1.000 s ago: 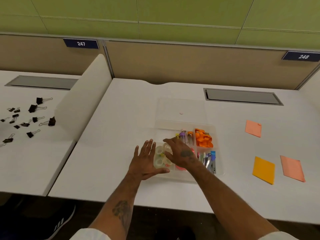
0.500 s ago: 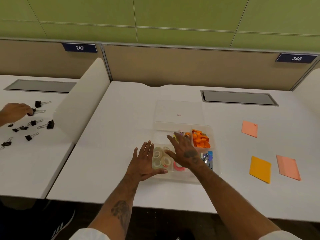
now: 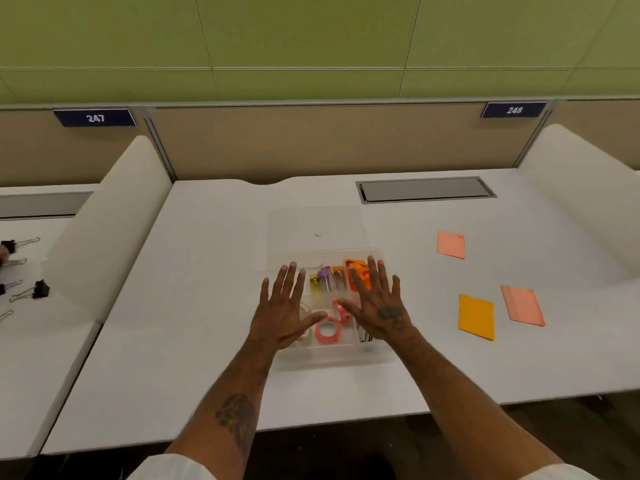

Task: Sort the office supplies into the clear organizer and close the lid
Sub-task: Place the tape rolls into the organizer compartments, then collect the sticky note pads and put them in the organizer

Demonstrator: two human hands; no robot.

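Observation:
The clear organizer (image 3: 332, 356) sits mid-desk with its transparent lid (image 3: 317, 230) lying open flat behind it. Inside I see a pink tape roll (image 3: 327, 330), small bottles with a purple cap (image 3: 325, 278), orange clips (image 3: 356, 271) and metal pieces near the right side. My left hand (image 3: 284, 310) hovers flat over the organizer's left half, fingers straight and spread. My right hand (image 3: 377, 303) is spread flat over the right half. Neither hand holds anything. Whether the palms touch the box cannot be told.
Three sticky-note pads lie to the right: a pale orange one (image 3: 450, 244), a yellow-orange one (image 3: 476, 317) and another pale orange one (image 3: 523, 305). Black binder clips (image 3: 38, 289) lie on the neighbouring desk at left, past a white divider (image 3: 104, 230). A cable hatch (image 3: 426, 189) sits at the back.
My right hand moved from the organizer's left compartments to its right half. My left hand slid from beside the box to above its left half. The view tilted up.

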